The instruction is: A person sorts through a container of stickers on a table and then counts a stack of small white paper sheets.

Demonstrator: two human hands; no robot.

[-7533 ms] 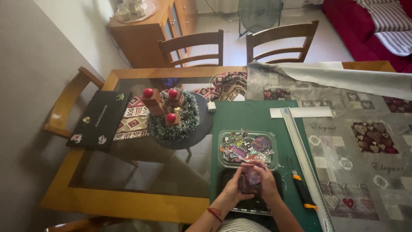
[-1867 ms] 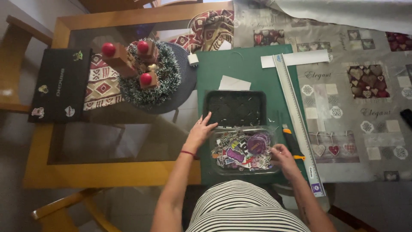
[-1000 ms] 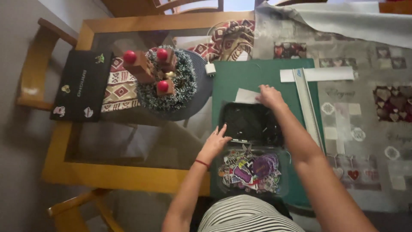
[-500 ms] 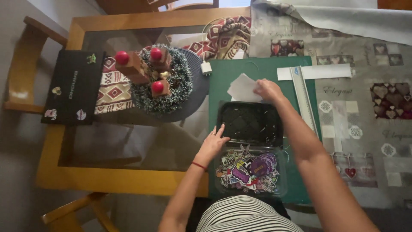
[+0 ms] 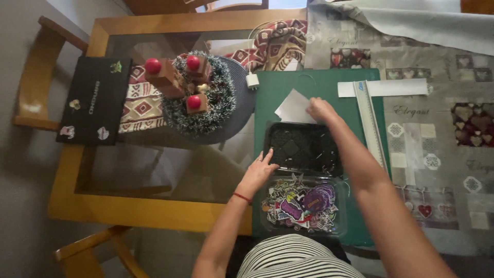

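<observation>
Reaching past the open black tray [image 5: 303,146], the right hand [image 5: 320,109] has its fingers pinched on the edge of a white sheet of paper [image 5: 293,107] that lies on the green cutting mat [image 5: 314,85], just beyond the tray's far rim. The left hand [image 5: 261,167] rests with fingers spread and empty against the tray's near left corner, steadying it. Just nearer the person sits the clear half of the container [image 5: 302,206], full of colourful stickers. By the look of it, the step in hand is taking up the paper; the next move calls for a clean lift off the mat without dragging the sheet against the tray. Compared with half a second ago, the right hand sits a little further over the sheet, which is slightly turned, while the left hand stays on the tray. A metal ruler [image 5: 371,126] lies to the right on the surface.
</observation>
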